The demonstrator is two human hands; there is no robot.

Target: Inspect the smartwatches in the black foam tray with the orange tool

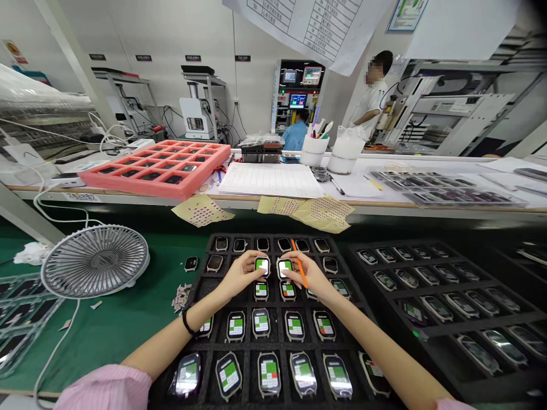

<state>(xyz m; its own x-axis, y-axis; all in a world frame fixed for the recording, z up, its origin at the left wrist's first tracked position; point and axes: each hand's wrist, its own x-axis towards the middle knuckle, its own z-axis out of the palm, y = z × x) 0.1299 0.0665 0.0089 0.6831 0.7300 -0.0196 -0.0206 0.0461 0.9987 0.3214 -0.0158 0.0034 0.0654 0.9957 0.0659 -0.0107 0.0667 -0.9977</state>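
My left hand pinches a smartwatch with a lit green-and-white screen in a black foam tray. My right hand holds an orange stylus and rests its fingertips on a neighbouring smartwatch. Several more watches sit in the tray's cells, many in clear film and showing green-and-white or red-marked screens. The farther row looks dark. A black band circles my left wrist. My hands hide part of the two central watches.
A second black tray of watches lies to the right, and a white fan stands on the green mat to the left. Beyond, a bench holds a pink foam tray and papers. A person stands at a machine.
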